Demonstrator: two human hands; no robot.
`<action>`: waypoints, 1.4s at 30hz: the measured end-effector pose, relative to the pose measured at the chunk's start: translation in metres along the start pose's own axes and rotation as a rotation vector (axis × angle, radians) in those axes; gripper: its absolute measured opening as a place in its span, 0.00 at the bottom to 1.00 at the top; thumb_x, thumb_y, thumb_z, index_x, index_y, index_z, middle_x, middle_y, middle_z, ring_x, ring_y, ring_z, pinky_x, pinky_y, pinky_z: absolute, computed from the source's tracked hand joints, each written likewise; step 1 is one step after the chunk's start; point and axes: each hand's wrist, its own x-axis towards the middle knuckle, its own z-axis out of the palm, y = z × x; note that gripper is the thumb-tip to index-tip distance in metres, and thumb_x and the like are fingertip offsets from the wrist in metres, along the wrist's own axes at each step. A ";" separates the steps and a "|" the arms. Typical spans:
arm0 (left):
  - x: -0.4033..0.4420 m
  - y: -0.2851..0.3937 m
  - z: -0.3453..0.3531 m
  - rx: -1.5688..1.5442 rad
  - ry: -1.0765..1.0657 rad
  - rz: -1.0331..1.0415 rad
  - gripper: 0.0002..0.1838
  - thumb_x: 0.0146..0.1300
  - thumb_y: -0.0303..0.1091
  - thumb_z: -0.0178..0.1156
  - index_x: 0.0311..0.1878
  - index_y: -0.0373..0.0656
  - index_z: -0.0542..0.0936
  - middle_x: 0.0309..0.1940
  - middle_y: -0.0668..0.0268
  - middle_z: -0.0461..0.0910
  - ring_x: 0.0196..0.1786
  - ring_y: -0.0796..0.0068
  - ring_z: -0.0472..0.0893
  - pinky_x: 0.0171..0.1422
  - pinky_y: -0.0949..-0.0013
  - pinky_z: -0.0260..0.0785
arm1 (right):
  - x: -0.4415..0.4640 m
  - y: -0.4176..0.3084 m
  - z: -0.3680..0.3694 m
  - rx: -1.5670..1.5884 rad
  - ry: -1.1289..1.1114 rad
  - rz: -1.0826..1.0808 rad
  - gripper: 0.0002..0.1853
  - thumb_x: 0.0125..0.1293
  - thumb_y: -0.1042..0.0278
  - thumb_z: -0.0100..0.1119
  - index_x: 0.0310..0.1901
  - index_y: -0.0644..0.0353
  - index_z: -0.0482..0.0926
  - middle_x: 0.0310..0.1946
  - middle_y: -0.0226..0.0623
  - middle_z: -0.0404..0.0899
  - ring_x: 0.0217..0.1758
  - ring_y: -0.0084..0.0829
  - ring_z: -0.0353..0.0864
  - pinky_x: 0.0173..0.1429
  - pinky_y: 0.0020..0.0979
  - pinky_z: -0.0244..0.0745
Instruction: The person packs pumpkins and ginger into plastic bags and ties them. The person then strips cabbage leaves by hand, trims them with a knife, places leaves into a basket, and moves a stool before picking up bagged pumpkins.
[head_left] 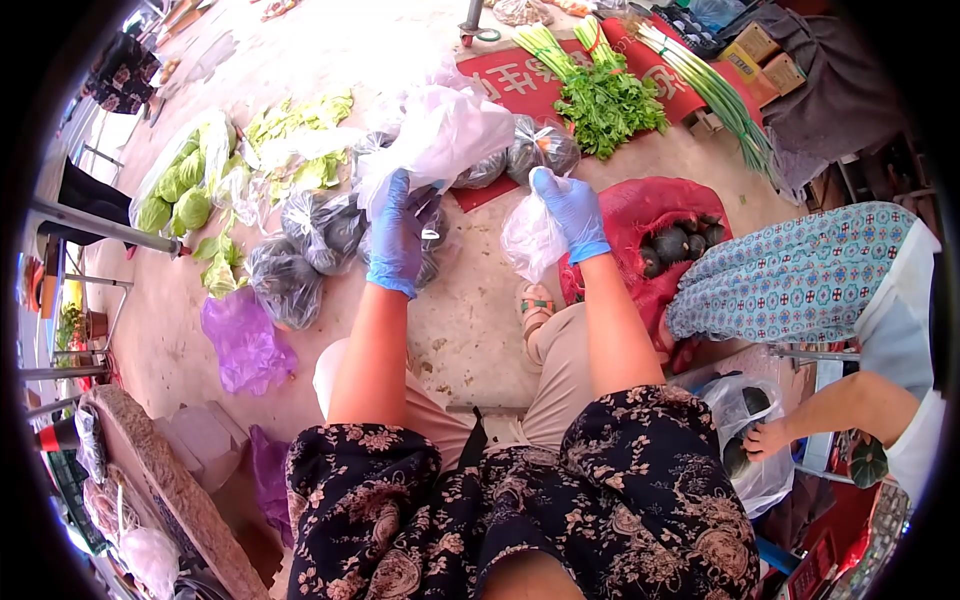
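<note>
My left hand (395, 235), in a blue glove, is closed on a bunched white plastic bag (450, 135) that billows up and to the right above it. My right hand (573, 212), also gloved in blue, pinches a smaller whitish plastic bag (533, 236) that hangs down at its left side. The two hands are apart, held out over the floor. Behind and below my left hand lie dark round vegetables in clear bags (325, 235). To the right of my right hand is an open red mesh sack (625, 215) with dark green round vegetables (672, 245) inside.
Leafy celery (610, 100) and long green onions (715, 100) lie on a red mat (510, 85). Bagged green cabbages (185, 190) and a purple bag (245, 340) are at the left. At the right, a co-worker's hand (768, 440) touches a clear bag (765, 480).
</note>
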 end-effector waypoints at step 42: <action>-0.012 -0.021 0.008 0.303 -0.030 0.185 0.15 0.49 0.23 0.60 0.43 0.36 0.74 0.37 0.66 0.76 0.38 0.76 0.75 0.42 0.74 0.68 | -0.017 0.031 0.048 -0.098 -0.448 -0.012 0.18 0.52 0.68 0.60 0.45 0.63 0.75 0.36 0.38 0.79 0.38 0.25 0.75 0.43 0.25 0.70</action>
